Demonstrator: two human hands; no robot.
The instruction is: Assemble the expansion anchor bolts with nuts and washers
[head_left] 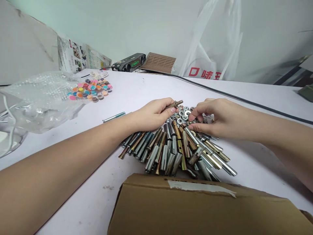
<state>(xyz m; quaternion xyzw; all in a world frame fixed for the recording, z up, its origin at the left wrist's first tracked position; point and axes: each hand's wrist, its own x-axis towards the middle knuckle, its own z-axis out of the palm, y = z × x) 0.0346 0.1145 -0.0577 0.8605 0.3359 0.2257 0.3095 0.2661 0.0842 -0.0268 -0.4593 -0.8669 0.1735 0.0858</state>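
My left hand [156,114] is closed around a brownish-gold threaded anchor bolt [177,103], its threaded end pointing up and to the right past my thumb and forefinger. To the right, my right hand [210,114] reaches down to a heap of small metal nuts and washers [180,120]. Its thumb and forefinger are apart at the heap's right edge, and its other fingers curl in. Below both hands lies a pile of silver and gold metal sleeves [172,143]. Several threaded bolts with flared ends [144,143] lie at its left side.
A cardboard box [207,209] stands at the near edge. Two silver rods [114,117] lie left. Colourful small discs [90,89] and clear plastic wrap [46,98] are at the far left. Behind are a black device [129,62], a black cable [220,90] and a white bag [210,49].
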